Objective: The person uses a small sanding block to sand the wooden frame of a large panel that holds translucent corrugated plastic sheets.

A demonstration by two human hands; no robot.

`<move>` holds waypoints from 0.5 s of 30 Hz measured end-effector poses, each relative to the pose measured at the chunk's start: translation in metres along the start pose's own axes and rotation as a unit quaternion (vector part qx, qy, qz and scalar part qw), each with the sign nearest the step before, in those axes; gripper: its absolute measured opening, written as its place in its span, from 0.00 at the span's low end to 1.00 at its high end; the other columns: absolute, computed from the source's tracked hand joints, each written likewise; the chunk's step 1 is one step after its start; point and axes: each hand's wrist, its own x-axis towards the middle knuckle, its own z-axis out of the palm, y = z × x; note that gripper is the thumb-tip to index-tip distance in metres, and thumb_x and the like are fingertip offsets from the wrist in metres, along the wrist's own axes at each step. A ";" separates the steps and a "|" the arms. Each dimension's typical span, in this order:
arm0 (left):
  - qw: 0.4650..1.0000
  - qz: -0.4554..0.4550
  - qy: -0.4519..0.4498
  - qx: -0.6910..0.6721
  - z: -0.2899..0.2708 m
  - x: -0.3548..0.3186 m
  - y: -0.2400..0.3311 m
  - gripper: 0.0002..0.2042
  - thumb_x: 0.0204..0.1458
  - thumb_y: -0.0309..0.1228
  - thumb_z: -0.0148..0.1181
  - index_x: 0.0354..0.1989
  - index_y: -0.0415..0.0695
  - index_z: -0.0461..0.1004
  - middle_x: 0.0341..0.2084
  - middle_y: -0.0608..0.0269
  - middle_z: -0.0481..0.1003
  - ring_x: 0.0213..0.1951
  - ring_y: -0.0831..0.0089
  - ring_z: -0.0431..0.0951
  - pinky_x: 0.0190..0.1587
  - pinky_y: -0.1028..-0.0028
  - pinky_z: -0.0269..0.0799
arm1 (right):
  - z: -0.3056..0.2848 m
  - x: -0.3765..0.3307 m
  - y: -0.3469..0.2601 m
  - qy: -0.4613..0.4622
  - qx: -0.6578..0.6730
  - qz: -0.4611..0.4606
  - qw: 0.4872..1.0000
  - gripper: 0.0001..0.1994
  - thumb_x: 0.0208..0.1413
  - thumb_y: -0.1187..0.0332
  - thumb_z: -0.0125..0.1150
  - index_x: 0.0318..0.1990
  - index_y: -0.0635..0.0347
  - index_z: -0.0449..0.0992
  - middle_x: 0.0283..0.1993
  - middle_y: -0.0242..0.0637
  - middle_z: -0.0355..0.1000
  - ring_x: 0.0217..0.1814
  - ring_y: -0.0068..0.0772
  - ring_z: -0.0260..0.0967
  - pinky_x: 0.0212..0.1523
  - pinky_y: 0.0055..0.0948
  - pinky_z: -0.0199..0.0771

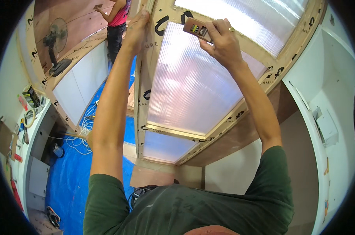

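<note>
My left hand (136,33) is closed around the left edge of a tall wooden-framed door (143,84). The frame is pale wood with dark printed marks. Translucent ribbed panels (193,84) fill its openings. My right hand (223,41) pinches a flat brown block (193,27) with a dark and green printed patch, possibly folded sandpaper. It lies against the wooden crosspiece between the upper panel and the middle one. Its underside is hidden.
Blue sheeting (67,188) covers the floor, with tangled white cable (81,141) on it. Tools and tape lie on a white counter (33,135) at left. A black fan (54,47) stands beyond, near another person (120,23). White shelving (314,98) is at right.
</note>
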 end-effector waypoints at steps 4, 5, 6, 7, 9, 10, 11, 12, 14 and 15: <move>0.999 -0.018 0.013 -0.029 0.006 -0.003 -0.002 0.29 0.72 0.46 0.52 0.71 0.36 0.68 0.61 0.57 0.76 0.59 0.71 0.75 0.64 0.72 0.67 | 0.008 0.016 -0.008 -0.022 0.005 -0.005 1.000 0.25 0.50 0.62 0.74 0.53 0.62 0.74 0.49 0.42 0.70 0.53 0.51 0.72 0.56 0.48 0.80; 0.999 -0.018 0.010 -0.027 0.003 -0.002 -0.002 0.28 0.72 0.46 0.52 0.71 0.36 0.68 0.60 0.57 0.77 0.58 0.71 0.76 0.64 0.72 0.68 | 0.009 0.020 -0.011 -0.028 0.003 -0.008 1.000 0.25 0.50 0.61 0.74 0.53 0.62 0.74 0.49 0.42 0.70 0.53 0.52 0.72 0.54 0.46 0.80; 0.999 -0.018 0.004 -0.025 0.003 -0.002 -0.001 0.28 0.72 0.47 0.52 0.70 0.36 0.69 0.59 0.57 0.78 0.57 0.71 0.76 0.63 0.72 0.69 | 0.010 0.022 -0.013 -0.030 -0.001 -0.009 1.000 0.25 0.51 0.61 0.74 0.53 0.62 0.74 0.50 0.42 0.69 0.53 0.51 0.72 0.54 0.46 0.81; 0.999 -0.018 0.008 -0.027 0.004 -0.002 0.000 0.28 0.72 0.47 0.53 0.70 0.36 0.69 0.58 0.58 0.78 0.57 0.72 0.77 0.62 0.72 0.69 | 0.012 0.025 -0.014 -0.031 -0.006 -0.011 0.999 0.25 0.51 0.61 0.74 0.53 0.62 0.74 0.50 0.42 0.69 0.53 0.51 0.72 0.54 0.46 0.81; 0.999 -0.017 0.014 -0.030 0.006 -0.002 -0.002 0.28 0.72 0.47 0.53 0.69 0.36 0.70 0.57 0.58 0.79 0.55 0.72 0.77 0.60 0.72 0.70 | 0.015 0.031 -0.017 -0.029 -0.005 -0.020 0.999 0.24 0.51 0.61 0.74 0.53 0.62 0.73 0.50 0.42 0.69 0.54 0.51 0.73 0.53 0.45 0.81; 0.999 -0.015 0.011 -0.037 0.006 -0.002 -0.003 0.28 0.72 0.47 0.54 0.69 0.36 0.71 0.57 0.58 0.79 0.55 0.72 0.77 0.61 0.72 0.70 | 0.017 0.035 -0.018 -0.026 0.002 -0.029 0.999 0.24 0.52 0.61 0.73 0.52 0.62 0.73 0.49 0.43 0.69 0.53 0.50 0.73 0.52 0.45 0.81; 0.999 -0.014 0.008 -0.044 0.007 -0.001 -0.004 0.28 0.71 0.47 0.54 0.68 0.36 0.71 0.57 0.58 0.79 0.55 0.72 0.77 0.61 0.72 0.70 | 0.018 0.039 -0.019 -0.023 0.008 -0.037 0.999 0.24 0.52 0.61 0.73 0.52 0.62 0.73 0.49 0.43 0.69 0.53 0.50 0.73 0.52 0.45 0.82; 0.999 -0.011 0.006 -0.047 0.003 0.002 -0.005 0.28 0.71 0.47 0.54 0.68 0.36 0.71 0.57 0.57 0.79 0.56 0.72 0.77 0.61 0.72 0.70 | 0.020 0.045 -0.022 -0.030 0.012 -0.039 0.999 0.23 0.52 0.61 0.73 0.51 0.62 0.73 0.49 0.42 0.69 0.53 0.49 0.73 0.51 0.45 0.82; 0.999 -0.007 0.005 -0.043 -0.003 0.005 -0.007 0.28 0.71 0.47 0.55 0.68 0.36 0.71 0.58 0.57 0.78 0.56 0.71 0.77 0.61 0.72 0.70 | 0.022 0.057 -0.028 -0.044 0.021 -0.043 0.998 0.22 0.52 0.62 0.72 0.50 0.61 0.73 0.48 0.42 0.68 0.52 0.48 0.73 0.51 0.46 0.82; 0.999 -0.006 0.004 -0.046 -0.003 0.004 -0.008 0.28 0.71 0.47 0.55 0.68 0.36 0.71 0.58 0.56 0.78 0.56 0.71 0.77 0.61 0.71 0.70 | 0.022 0.059 -0.027 -0.048 0.024 -0.047 0.997 0.23 0.51 0.63 0.73 0.52 0.60 0.73 0.49 0.41 0.69 0.53 0.47 0.73 0.51 0.45 0.82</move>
